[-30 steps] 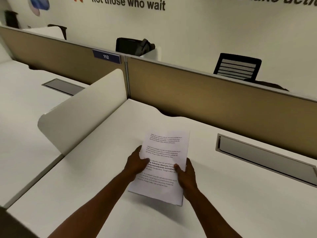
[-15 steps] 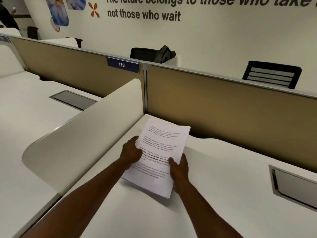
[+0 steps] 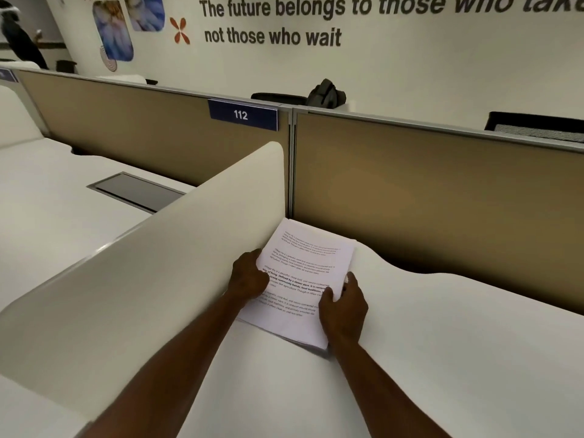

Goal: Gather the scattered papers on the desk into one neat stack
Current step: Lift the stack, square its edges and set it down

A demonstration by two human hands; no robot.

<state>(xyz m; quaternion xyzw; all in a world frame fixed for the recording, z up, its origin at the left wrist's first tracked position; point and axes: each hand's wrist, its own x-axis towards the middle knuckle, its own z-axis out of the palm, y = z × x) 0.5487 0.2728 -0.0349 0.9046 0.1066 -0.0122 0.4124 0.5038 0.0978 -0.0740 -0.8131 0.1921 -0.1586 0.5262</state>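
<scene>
Both hands (image 3: 249, 276) (image 3: 343, 306) grip papers (image 3: 303, 276) — print blurred, illegible

Office, partitioned desks (image 3: 442, 358) (numbered divider (image 3: 242, 114))

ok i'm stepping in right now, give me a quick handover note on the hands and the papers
Left hand: grips the left edge of the paper stack, fingers curled over it.
Right hand: grips the stack's right edge, thumb on the top sheet.
Papers: all that show are in one stack, down on the white desk in the corner beside the white side divider and below the tan partition. Edges look roughly aligned; a few lower sheets peek out at the near corner.
Done: gathering; no loose sheets in view.
Left: square the near corner, then let go.
</scene>
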